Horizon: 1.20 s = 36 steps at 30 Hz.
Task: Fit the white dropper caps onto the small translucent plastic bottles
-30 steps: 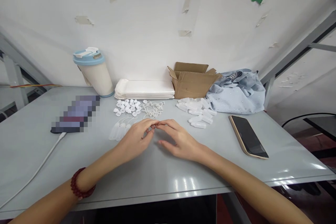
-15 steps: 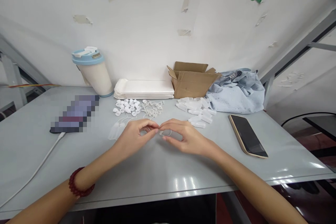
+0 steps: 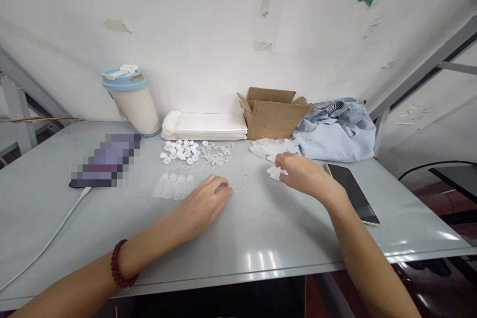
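Mid-frame, my left hand (image 3: 207,201) pinched a pale cord (image 3: 240,190), while my right hand (image 3: 304,175), grip apart, needed a light touch among translucent vials (image 3: 273,148).

- I could pass over the grey table (image 3: 261,231) between the left hand (image 3: 206,202) and right hand (image 3: 305,176); a thin cord (image 3: 240,190) juts into that gap.
- Ahead, a white stack (image 3: 210,126) and cardboard box (image 3: 275,121) block me.
- The phone (image 3: 356,194) crowds my right wrist.
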Each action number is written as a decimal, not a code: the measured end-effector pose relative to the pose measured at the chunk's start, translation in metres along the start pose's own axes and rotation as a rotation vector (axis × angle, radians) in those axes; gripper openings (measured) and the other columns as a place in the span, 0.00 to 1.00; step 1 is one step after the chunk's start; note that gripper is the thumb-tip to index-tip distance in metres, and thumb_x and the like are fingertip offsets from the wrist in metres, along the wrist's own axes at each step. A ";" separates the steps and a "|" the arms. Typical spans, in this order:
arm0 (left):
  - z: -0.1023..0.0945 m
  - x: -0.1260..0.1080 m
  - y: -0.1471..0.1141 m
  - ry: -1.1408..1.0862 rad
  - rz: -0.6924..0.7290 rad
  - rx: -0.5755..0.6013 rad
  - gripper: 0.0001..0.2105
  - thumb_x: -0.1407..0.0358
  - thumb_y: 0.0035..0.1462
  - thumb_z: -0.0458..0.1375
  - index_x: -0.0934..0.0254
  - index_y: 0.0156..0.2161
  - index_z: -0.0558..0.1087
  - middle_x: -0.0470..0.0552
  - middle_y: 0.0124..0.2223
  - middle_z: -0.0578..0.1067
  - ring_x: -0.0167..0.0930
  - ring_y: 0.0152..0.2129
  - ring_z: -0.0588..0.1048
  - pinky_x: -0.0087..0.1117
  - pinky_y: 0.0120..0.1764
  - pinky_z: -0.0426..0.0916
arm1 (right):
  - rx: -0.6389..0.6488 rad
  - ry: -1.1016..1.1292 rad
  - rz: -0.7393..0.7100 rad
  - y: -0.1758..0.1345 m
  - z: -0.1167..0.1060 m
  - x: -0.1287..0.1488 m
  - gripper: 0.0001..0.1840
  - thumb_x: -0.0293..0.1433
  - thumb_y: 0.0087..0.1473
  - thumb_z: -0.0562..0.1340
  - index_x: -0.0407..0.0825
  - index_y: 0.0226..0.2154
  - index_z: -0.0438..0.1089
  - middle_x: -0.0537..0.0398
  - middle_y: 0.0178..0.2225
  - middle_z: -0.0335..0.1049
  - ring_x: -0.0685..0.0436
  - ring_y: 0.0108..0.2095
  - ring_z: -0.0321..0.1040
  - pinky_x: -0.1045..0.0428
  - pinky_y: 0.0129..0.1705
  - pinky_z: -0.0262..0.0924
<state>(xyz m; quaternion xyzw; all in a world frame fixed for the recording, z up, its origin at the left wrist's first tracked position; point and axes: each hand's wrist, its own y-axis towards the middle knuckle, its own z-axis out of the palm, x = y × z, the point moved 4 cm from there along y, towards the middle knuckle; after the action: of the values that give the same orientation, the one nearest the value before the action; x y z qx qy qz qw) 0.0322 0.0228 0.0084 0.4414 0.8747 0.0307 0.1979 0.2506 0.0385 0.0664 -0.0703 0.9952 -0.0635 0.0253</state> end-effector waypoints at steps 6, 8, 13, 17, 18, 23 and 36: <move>-0.003 0.007 0.000 -0.020 -0.050 -0.055 0.12 0.74 0.61 0.45 0.67 0.40 0.71 0.56 0.41 0.73 0.35 0.39 0.70 0.37 0.41 0.69 | 0.151 -0.116 0.064 0.003 0.006 -0.003 0.10 0.20 0.49 0.57 0.42 0.35 0.71 0.42 0.38 0.72 0.38 0.37 0.69 0.52 0.28 0.50; -0.005 0.009 0.000 -0.044 -0.081 -0.095 0.12 0.74 0.60 0.46 0.67 0.40 0.72 0.55 0.40 0.74 0.35 0.39 0.71 0.36 0.40 0.69 | 0.182 -0.131 0.049 0.005 0.011 0.001 0.12 0.19 0.48 0.57 0.42 0.35 0.72 0.41 0.38 0.72 0.39 0.37 0.70 0.52 0.28 0.50; -0.015 0.014 0.000 -0.203 -0.289 -0.155 0.08 0.70 0.58 0.51 0.65 0.36 0.74 0.50 0.33 0.77 0.32 0.31 0.74 0.33 0.35 0.68 | 0.149 -0.013 -0.079 0.008 0.018 0.018 0.08 0.24 0.50 0.58 0.44 0.33 0.72 0.45 0.35 0.72 0.42 0.34 0.69 0.53 0.28 0.51; -0.025 0.014 0.001 -0.457 -0.426 -0.193 0.05 0.65 0.54 0.57 0.63 0.32 0.74 0.48 0.33 0.77 0.30 0.30 0.74 0.31 0.35 0.69 | -0.005 0.241 -0.256 0.005 0.016 0.036 0.06 0.29 0.51 0.61 0.45 0.34 0.70 0.49 0.33 0.71 0.44 0.32 0.67 0.54 0.30 0.54; -0.027 0.013 0.001 -0.521 -0.426 -0.210 0.05 0.64 0.54 0.57 0.63 0.32 0.75 0.48 0.35 0.77 0.30 0.32 0.74 0.31 0.36 0.69 | -0.047 0.292 -0.295 0.004 0.015 0.041 0.06 0.29 0.51 0.61 0.45 0.34 0.69 0.50 0.33 0.70 0.45 0.32 0.66 0.54 0.31 0.55; -0.033 0.014 0.004 -0.739 -0.423 -0.281 0.07 0.61 0.53 0.59 0.62 0.31 0.76 0.49 0.37 0.75 0.30 0.36 0.73 0.29 0.38 0.68 | -0.179 0.449 -0.471 -0.003 0.018 0.060 0.07 0.30 0.54 0.60 0.45 0.37 0.66 0.52 0.33 0.68 0.47 0.31 0.65 0.53 0.33 0.57; -0.030 0.015 0.002 -0.965 -0.485 -0.260 0.06 0.62 0.49 0.63 0.62 0.31 0.77 0.47 0.36 0.77 0.30 0.36 0.74 0.28 0.41 0.70 | -0.313 0.497 -0.630 -0.008 0.022 0.069 0.07 0.32 0.57 0.57 0.46 0.39 0.65 0.52 0.32 0.66 0.47 0.31 0.64 0.52 0.33 0.60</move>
<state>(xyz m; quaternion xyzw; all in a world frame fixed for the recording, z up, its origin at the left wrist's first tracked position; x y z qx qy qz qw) 0.0149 0.0396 0.0312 0.1634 0.7504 -0.1135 0.6304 0.1845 0.0179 0.0423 -0.3565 0.8985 0.0686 -0.2470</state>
